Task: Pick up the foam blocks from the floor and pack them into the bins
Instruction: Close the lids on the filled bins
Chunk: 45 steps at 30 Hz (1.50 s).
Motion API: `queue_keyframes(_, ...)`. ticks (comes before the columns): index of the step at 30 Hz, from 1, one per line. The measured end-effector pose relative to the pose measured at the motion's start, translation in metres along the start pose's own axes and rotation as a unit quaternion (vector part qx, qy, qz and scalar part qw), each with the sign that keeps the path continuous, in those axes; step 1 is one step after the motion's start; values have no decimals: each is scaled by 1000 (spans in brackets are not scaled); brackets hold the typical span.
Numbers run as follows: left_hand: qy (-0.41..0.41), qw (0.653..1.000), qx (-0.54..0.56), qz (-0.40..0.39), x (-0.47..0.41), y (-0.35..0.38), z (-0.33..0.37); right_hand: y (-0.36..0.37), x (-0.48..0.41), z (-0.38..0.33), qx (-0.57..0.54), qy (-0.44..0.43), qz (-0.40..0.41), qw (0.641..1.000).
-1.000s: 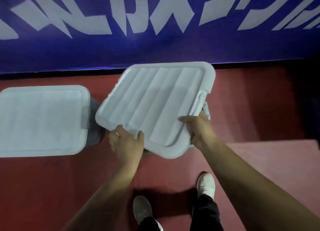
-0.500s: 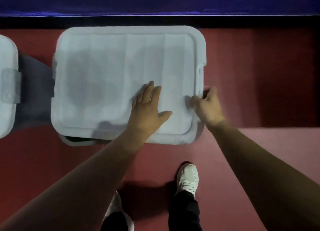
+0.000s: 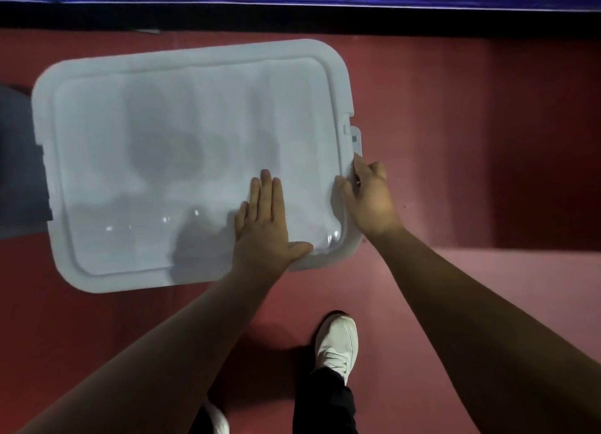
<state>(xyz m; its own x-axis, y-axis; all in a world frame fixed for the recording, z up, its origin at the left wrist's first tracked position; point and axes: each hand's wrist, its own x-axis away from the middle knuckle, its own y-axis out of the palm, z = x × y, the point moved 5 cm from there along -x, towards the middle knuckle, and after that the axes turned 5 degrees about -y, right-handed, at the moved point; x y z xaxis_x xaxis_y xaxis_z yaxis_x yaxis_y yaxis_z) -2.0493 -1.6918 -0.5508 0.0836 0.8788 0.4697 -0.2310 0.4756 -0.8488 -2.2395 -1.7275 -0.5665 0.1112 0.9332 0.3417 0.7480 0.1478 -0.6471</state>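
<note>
Plastic lid [image 3: 162, 124], pale and faintly see-through, lies across the top of the bin and hides it, turned slightly out of square with the wall behind; the left hand [image 3: 265, 225] lies flat on its near right part, fingers straight and together, holding nothing, only pressing down; the right hand [image 3: 369, 193] is curled over the lid's right rim just below the latch [image 3: 355, 139], thumb on top and fingers round the edge. No foam blocks lie on the red floor [image 3: 455, 303] that shows; dim rounded dark shapes [image 3: 162, 153] under the lid may be blocks already packed, though I cannot tell. Foam of that kind should be light, soft and easily squashed, so it likely gives under the lid rather than resisting. The lid itself looks thin, stiff at the raised rim and springy in the middle, smooth enough to slide; the rim and corners are the places to press, and the latch tab is where to take hold for closing. A grey second bin [image 3: 19, 160] stands just beside on the left; a white shoe [image 3: 338, 345] is planted near.
</note>
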Motion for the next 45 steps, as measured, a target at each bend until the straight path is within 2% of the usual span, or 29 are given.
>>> queue_keyframes(2, -4, 1000, -12, 2, -1, 3, 0, 4, 5, 6, -9, 24, 16, 1000)
queue_keyframes(4, 1, 1000, -27, 0, -2, 2, -1, 7, 9, 13, -90, 106, 19, 990)
queue_keyframes(7, 8, 999, -43, -5, -5, 0, -5, 9, 9, 17, -296, 255, 8, 920)
queue_keyframes(8, 10, 999, -48, -8, -6, 0, -5, 9, 7, 18, -328, 274, 1, 904)
queue_keyframes(9, 11, 999, -52, -10, -7, 1, -5, 7, 4, 18, -327, 269, 6, 906)
queue_keyframes(11, 10, 999, -49, -9, -8, 3, -4, -1, 1, 17, -264, 223, 43, 937)
queue_keyframes(13, 9, 999, -49, -3, -9, 5, -5, -5, 2, 10, -106, 145, 74, 981)
queue_keyframes(14, 10, 999, -52, 2, -9, 7, -5, -4, 4, 5, -35, 103, 89, 990)
queue_keyframes(20, 25, 998, -52, 25, -9, 11, -13, 5, 11, -18, 127, 14, 159, 979)
queue_keyframes(23, 36, 998, -32, 35, -7, 5, -18, 8, 14, -34, 162, -2, 171, 972)
queue_keyframes(26, 51, 997, 40, 34, -9, -6, -26, 8, 18, -52, 177, 1, 179, 968)
queue_keyframes(28, 95, 985, 121, 76, -12, -22, -40, 14, 22, -72, 177, -53, 175, 967)
queue_keyframes(30, 115, 969, 147, 162, -11, -42, -70, 32, 28, -103, 146, -126, 143, 971)
queue_keyframes(33, 129, 942, 42, 307, 2, -73, -121, 84, 41, -146, 162, -212, 29, 963)
queue_keyframes(34, 133, 936, -10, 326, 6, -80, -138, 103, 44, -156, 176, -228, -13, 957)
queue_keyframes(36, 84, 948, -55, 301, 2, -87, -181, 138, 45, -171, 209, -233, -82, 946)
queue_keyframes(38, -47, 961, -1, 272, -6, -96, -226, 169, 42, -181, 249, -203, -132, 938)
queue_keyframes(42, -214, 948, 45, 233, -17, -101, -282, 211, 41, -194, 322, -137, -134, 927)
queue_keyframes(45, -258, 926, 124, 245, -24, -100, -302, 220, 41, -188, 335, -133, -117, 926)
